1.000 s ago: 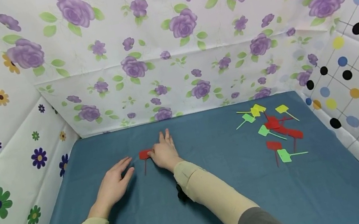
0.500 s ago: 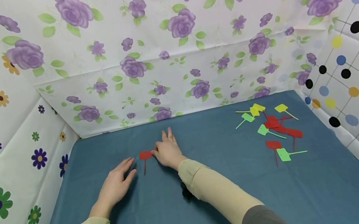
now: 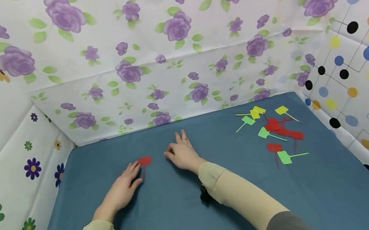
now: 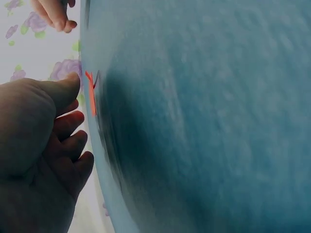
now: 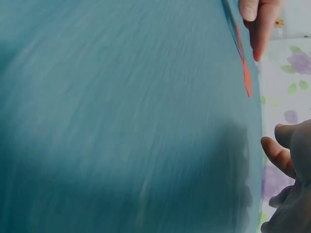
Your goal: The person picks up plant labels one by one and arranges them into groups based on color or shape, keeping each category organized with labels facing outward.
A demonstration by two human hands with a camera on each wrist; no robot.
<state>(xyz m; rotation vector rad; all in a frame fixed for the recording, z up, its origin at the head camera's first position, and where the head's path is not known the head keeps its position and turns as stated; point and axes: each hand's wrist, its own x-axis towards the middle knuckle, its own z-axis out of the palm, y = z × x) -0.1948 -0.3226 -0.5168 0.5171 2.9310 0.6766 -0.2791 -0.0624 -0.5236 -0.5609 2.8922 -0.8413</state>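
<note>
A red plant label [image 3: 145, 160], a flat rectangular head on a thin stem, lies on the blue cloth left of centre. My left hand [image 3: 120, 188] is beside it, its fingertips right at the label's left edge and partly overlapping it in the head view. Thumb and fingers stand apart there, curled around nothing. To the right of the label, my right hand [image 3: 183, 154] hovers low with loosely bent fingers and nothing in them. Seen from the right wrist, the label [image 5: 246, 73] lies between the two hands, nearer the left one.
At the back right lies a loose group of similar labels: yellow ones [image 3: 282, 110], green ones [image 3: 285, 157] and red ones [image 3: 274, 147], some overlapping. Flower-patterned sheeting [image 3: 181, 50] rises behind the blue cloth [image 3: 187, 220], with patterned sheets at both sides too.
The right hand has let go of the red label and moved away to the right. The left hand has come up to the label's left edge. The head view has shifted slightly.
</note>
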